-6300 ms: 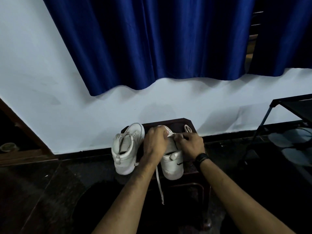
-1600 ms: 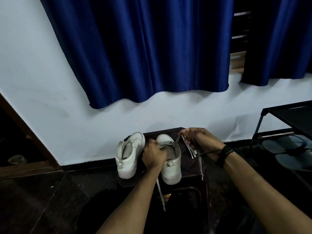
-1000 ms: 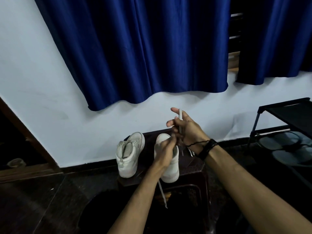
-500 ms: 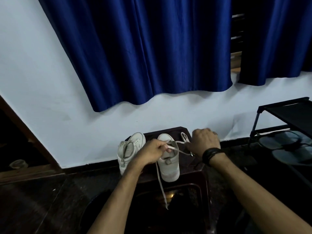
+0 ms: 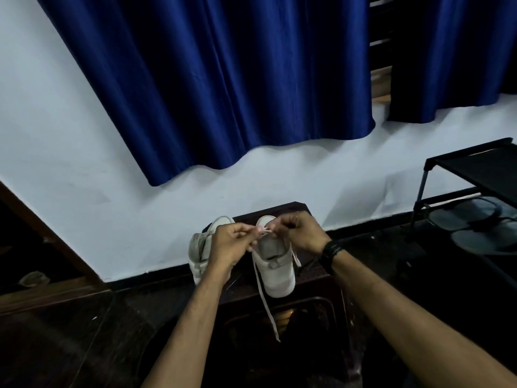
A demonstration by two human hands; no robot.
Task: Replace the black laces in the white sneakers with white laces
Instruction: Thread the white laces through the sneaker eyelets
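Note:
Two white sneakers stand heel-toward-me on a dark stool (image 5: 316, 278). The right sneaker (image 5: 275, 271) has a white lace (image 5: 265, 303) through its front eyelets, with one end hanging down past the stool's edge. My left hand (image 5: 232, 245) and my right hand (image 5: 300, 233) meet above this shoe's tongue, both pinching the white lace between fingertips. The left sneaker (image 5: 200, 247) is partly hidden behind my left hand. A thin black lace (image 5: 309, 266) lies on the stool beside my right wrist.
A white wall with a blue curtain (image 5: 223, 79) rises just behind the stool. A black shoe rack (image 5: 475, 191) with dark sandals stands at the right. The floor is dark, with a wooden door frame (image 5: 42, 228) at the left.
My right hand has moved left from the stool's back corner to meet my left hand over the right sneaker. Both hands now pinch the lace close together.

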